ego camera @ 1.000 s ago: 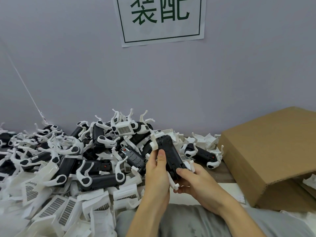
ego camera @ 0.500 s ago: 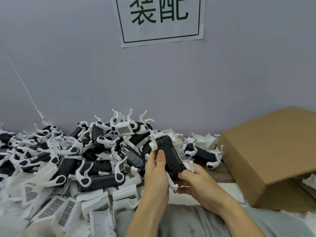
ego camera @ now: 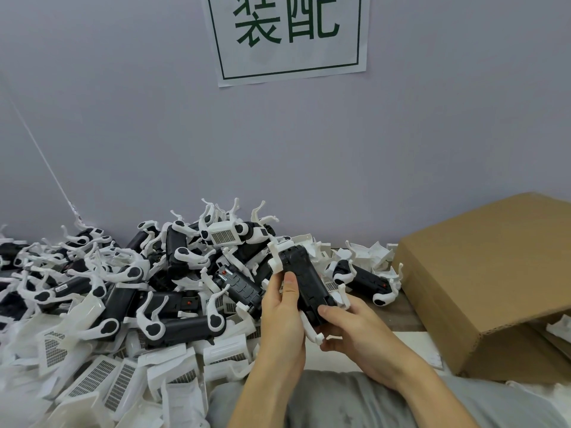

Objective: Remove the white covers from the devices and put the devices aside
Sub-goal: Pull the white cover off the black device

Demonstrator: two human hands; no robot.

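the black device [ego camera: 304,278] runs lengthwise away from the person, far end tipped slightly left; left hand [ego camera: 282,307] and right hand [ego camera: 349,329] both grip it, fingers curled.

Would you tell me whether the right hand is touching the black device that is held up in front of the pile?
Touching. In the head view the right hand presses its thumb on the near end of the black device, fingers curled under it.

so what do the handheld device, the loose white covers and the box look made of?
Device: looks like moulded black plastic, matte, with ribbed seams; white clip arms, likely plastic too.
Covers: thin white plastic by the look, slightly glossy, with moulded vent grilles.
Box: brown corrugated cardboard, fluting visible at the cut edge.
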